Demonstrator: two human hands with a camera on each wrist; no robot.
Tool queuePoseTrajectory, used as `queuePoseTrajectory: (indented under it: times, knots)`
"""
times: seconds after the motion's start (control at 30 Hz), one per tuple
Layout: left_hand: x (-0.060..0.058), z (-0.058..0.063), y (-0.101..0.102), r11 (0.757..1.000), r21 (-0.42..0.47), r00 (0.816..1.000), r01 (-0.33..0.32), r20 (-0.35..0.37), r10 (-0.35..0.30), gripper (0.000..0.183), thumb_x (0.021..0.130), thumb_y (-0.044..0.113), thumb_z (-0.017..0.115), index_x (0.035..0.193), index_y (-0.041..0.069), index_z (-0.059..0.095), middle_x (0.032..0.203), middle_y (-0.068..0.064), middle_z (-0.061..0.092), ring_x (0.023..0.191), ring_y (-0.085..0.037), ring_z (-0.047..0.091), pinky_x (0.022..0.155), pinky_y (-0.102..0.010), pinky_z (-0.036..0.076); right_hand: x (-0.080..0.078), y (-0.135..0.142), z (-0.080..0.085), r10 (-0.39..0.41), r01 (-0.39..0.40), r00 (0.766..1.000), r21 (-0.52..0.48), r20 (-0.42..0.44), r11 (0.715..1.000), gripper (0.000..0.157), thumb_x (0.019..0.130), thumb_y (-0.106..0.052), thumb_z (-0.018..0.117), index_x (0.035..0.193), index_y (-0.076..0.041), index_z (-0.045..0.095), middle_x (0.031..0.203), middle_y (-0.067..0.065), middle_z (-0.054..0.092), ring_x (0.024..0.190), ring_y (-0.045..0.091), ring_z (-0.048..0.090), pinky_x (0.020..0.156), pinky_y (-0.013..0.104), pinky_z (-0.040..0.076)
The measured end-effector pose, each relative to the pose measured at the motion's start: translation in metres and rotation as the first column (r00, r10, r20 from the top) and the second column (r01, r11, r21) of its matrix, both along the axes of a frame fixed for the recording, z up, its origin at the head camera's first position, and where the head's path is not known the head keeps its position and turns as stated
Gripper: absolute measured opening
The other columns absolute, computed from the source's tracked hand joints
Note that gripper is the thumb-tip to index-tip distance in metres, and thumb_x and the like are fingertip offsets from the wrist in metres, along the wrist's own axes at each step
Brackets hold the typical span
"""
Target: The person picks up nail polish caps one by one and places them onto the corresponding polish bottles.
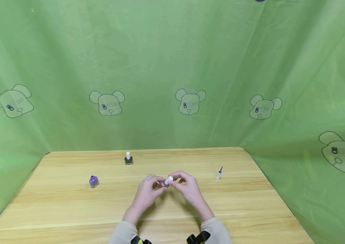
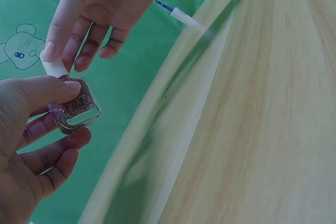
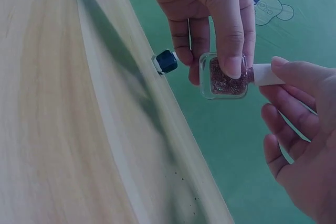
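My left hand [image 1: 147, 191] pinches a square clear nail polish bottle [image 3: 223, 85] filled with reddish glitter, its thumb laid across the glass. My right hand [image 1: 189, 187] grips the bottle's white cap [image 3: 266, 75] between thumb and fingers. The cap sits at the bottle's neck, and the bottle leans over in the air above the table. In the left wrist view the glitter bottle [image 2: 79, 103] shows beneath the left thumb, with the right fingers on the cap from above.
An uncapped purple polish bottle [image 1: 93, 181] stands at the left of the wooden table [image 1: 68, 210]. A dark bottle with white cap [image 1: 128, 160] stands near the back edge. At right, a white cap with a purple brush [image 1: 219, 174] stands brush up. Green curtain [image 1: 148, 67] surrounds the table.
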State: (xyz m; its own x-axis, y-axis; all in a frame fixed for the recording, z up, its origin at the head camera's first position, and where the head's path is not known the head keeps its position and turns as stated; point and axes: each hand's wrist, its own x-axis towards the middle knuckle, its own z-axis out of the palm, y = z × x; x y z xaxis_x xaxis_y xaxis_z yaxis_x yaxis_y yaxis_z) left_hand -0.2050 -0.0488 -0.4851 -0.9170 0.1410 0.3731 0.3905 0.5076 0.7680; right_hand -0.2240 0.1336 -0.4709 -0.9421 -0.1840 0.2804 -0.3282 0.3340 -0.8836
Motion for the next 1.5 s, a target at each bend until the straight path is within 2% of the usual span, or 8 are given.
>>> queuePoseTrajectory:
  times: [0.3, 0.5, 0.63, 0.8, 0.87, 1.1, 1.3, 1.5]
  knots:
    - [0.001, 0.002, 0.002, 1.000, -0.015, 1.000, 0.002, 0.002, -0.002, 0.022, 0.081, 0.018, 0.078, 0.101, 0.011, 0.072, 0.094, 0.001, 0.068, 0.084, -0.011, 0.061, 0.075, -0.025, 0.055, -0.001, -0.005, -0.003, -0.082, 0.082, 0.997, -0.027, -0.004, 0.996, 0.016, 0.077, -0.017, 0.081, 0.088, -0.013, 0.070, 0.086, 0.003, 0.071, 0.081, 0.007, 0.059, 0.072, 0.021, 0.047]
    - [0.002, 0.003, 0.003, 1.000, -0.009, 1.000, 0.005, 0.005, -0.004, 0.022, 0.081, 0.018, 0.078, 0.101, 0.011, 0.072, 0.094, 0.001, 0.068, 0.085, -0.011, 0.062, 0.077, -0.023, 0.056, 0.000, -0.006, -0.003, -0.101, 0.102, 0.995, -0.059, 0.023, 0.993, 0.017, 0.077, -0.015, 0.081, 0.087, -0.011, 0.068, 0.085, 0.005, 0.070, 0.082, 0.011, 0.059, 0.072, 0.020, 0.046]
    - [0.001, 0.001, 0.003, 1.000, -0.002, 1.000, 0.004, -0.005, -0.004, 0.024, 0.081, 0.018, 0.077, 0.103, 0.011, 0.072, 0.095, 0.000, 0.068, 0.085, -0.012, 0.062, 0.076, -0.025, 0.057, 0.002, -0.007, 0.002, -0.078, 0.080, 0.996, -0.062, 0.045, 0.995, 0.024, 0.079, -0.011, 0.079, 0.100, -0.007, 0.069, 0.094, 0.010, 0.071, 0.091, 0.024, 0.062, 0.076, 0.025, 0.049]
    - [0.000, 0.000, 0.002, 1.000, 0.021, 1.000, 0.015, -0.006, -0.015, 0.027, 0.083, 0.018, 0.075, 0.108, 0.009, 0.071, 0.097, -0.001, 0.068, 0.086, -0.013, 0.064, 0.077, -0.026, 0.058, 0.005, -0.005, 0.011, -0.007, 0.008, 0.999, -0.008, 0.036, 1.000, 0.038, 0.084, -0.007, 0.073, 0.121, -0.003, 0.064, 0.114, 0.014, 0.070, 0.106, 0.037, 0.059, 0.087, 0.042, 0.051]
    - [0.000, -0.001, 0.002, 1.000, 0.024, 1.000, 0.017, -0.004, -0.017, 0.028, 0.083, 0.019, 0.075, 0.108, 0.008, 0.071, 0.098, -0.002, 0.068, 0.087, -0.014, 0.064, 0.077, -0.024, 0.058, 0.005, -0.003, 0.010, 0.015, -0.016, 1.000, 0.022, 0.020, 1.000, 0.039, 0.085, -0.008, 0.072, 0.123, -0.004, 0.064, 0.118, 0.014, 0.070, 0.108, 0.035, 0.059, 0.090, 0.046, 0.050]
    - [-0.001, -0.001, 0.001, 0.999, 0.022, 1.000, 0.024, 0.006, -0.025, 0.029, 0.084, 0.019, 0.074, 0.110, 0.008, 0.070, 0.100, -0.003, 0.068, 0.087, -0.013, 0.063, 0.077, -0.020, 0.056, 0.000, 0.004, 0.002, 0.061, -0.060, 0.998, 0.066, -0.015, 0.996, 0.033, 0.087, -0.021, 0.072, 0.120, -0.015, 0.068, 0.117, 0.002, 0.072, 0.106, 0.012, 0.061, 0.092, 0.037, 0.049]
    - [-0.001, -0.001, 0.001, 0.999, 0.025, 0.999, 0.035, 0.006, -0.035, 0.029, 0.084, 0.018, 0.074, 0.110, 0.007, 0.070, 0.100, -0.003, 0.068, 0.087, -0.013, 0.063, 0.077, -0.020, 0.056, -0.001, 0.005, -0.001, 0.061, -0.059, 0.998, 0.064, -0.029, 0.996, 0.028, 0.087, -0.023, 0.072, 0.114, -0.017, 0.070, 0.113, 0.001, 0.073, 0.104, 0.010, 0.061, 0.092, 0.035, 0.050]
    - [-0.001, -0.002, 0.001, 0.999, 0.024, 0.999, 0.032, 0.003, -0.032, 0.028, 0.083, 0.017, 0.075, 0.109, 0.007, 0.070, 0.099, -0.003, 0.068, 0.086, -0.013, 0.064, 0.077, -0.025, 0.058, -0.002, 0.003, -0.001, 0.006, -0.005, 1.000, 0.052, -0.024, 0.999, 0.024, 0.082, -0.021, 0.076, 0.105, -0.016, 0.072, 0.103, 0.000, 0.074, 0.096, 0.012, 0.064, 0.086, 0.029, 0.050]
